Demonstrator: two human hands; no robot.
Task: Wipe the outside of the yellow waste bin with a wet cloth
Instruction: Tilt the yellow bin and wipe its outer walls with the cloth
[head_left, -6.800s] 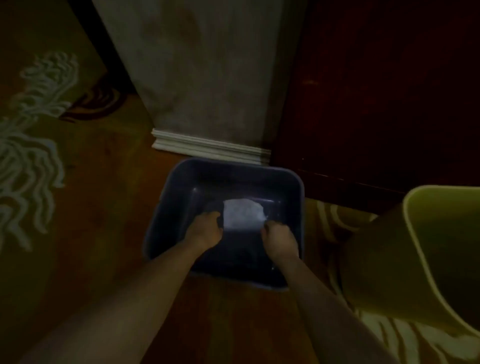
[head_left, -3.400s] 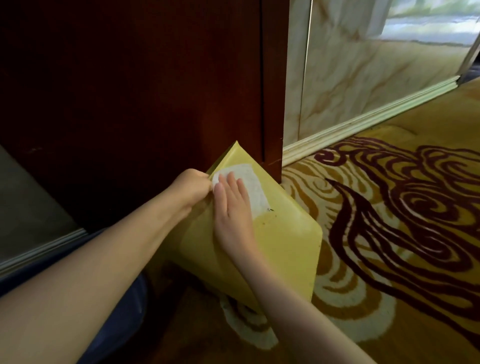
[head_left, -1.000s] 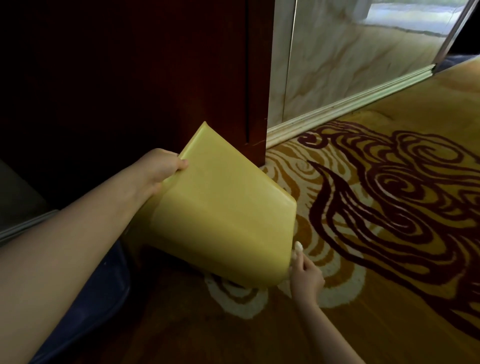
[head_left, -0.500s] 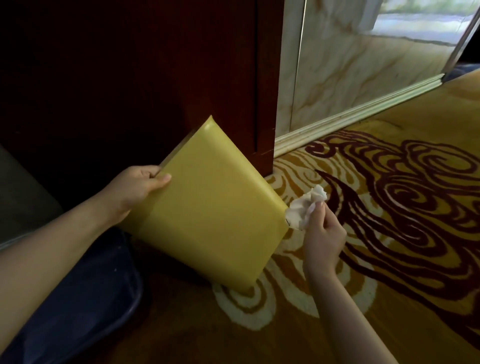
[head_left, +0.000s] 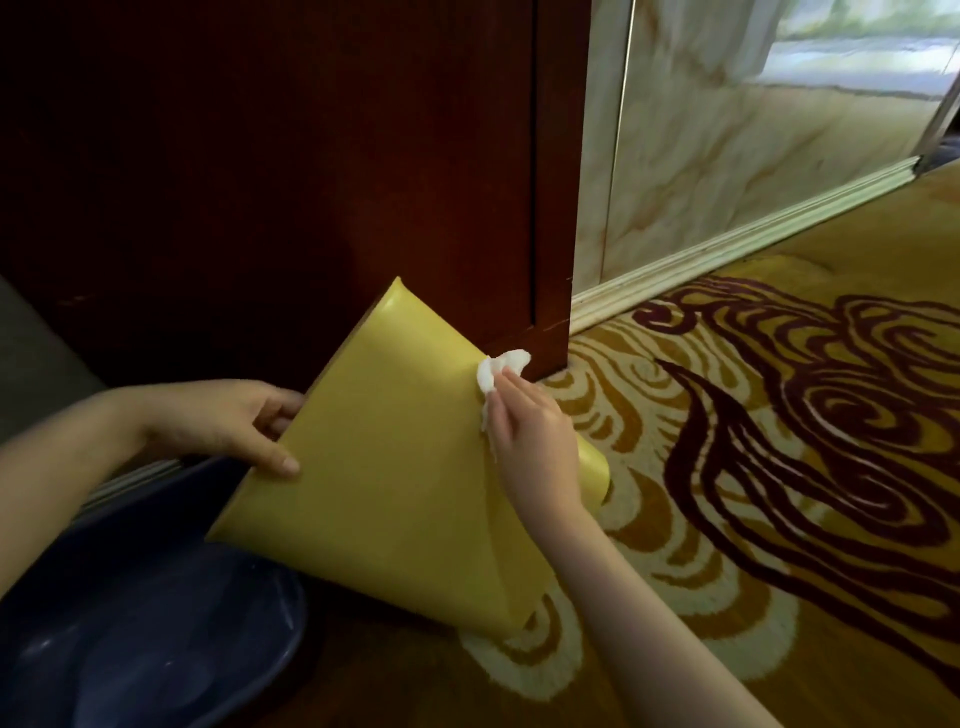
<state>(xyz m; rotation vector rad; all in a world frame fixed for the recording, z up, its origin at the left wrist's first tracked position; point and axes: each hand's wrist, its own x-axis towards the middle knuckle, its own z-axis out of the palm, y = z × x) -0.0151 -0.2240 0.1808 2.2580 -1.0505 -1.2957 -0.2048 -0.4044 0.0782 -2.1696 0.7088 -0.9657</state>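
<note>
The yellow waste bin is tipped over, one corner pointing up and its lower end resting on the carpet. My left hand grips its left edge, thumb lying on the outer face. My right hand presses a crumpled white cloth against the bin's upper right edge; most of the cloth sits under my fingers.
A dark blue basin sits at the lower left, partly under the bin. A dark red wooden panel stands just behind the bin. A marble wall with a pale skirting runs to the right. Patterned carpet covers the floor.
My right hand has brought the cloth from beside the bin up onto its upper right edge. The bin has turned and sits lower, and my left hand has shifted its grip.
</note>
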